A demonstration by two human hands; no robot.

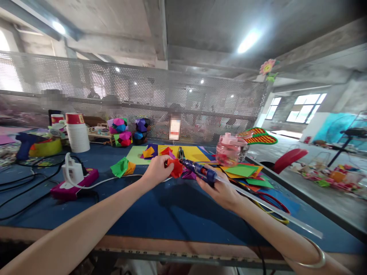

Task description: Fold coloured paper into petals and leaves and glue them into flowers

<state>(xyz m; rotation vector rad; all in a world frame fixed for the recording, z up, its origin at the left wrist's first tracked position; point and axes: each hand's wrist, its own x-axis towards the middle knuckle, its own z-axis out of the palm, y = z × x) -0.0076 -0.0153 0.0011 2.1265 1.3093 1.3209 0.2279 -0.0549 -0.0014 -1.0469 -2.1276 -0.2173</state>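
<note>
Between the fingers of my left hand (157, 169) is a folded red paper piece (175, 169), held above the blue table. My right hand (222, 191) is wrapped round a dark blue glue gun (197, 169), whose nozzle is close to the red paper; I cannot tell whether they touch. A long clear glue stick (272, 208) runs back from the gun over my right forearm. A purple paper piece (189, 175) lies just beyond the gun. To the left, a green and orange folded paper piece (122, 167) rests on the table.
Left are a pink power strip (75, 185) with a white charger and cables, and stacked paper cups (77, 133). Colourful paper balls (122, 131) and a lit phone (174, 128) stand behind. Right are a pink jar (227, 149) and coloured paper sheets (243, 170). A perforated metal screen (137, 88) closes the back.
</note>
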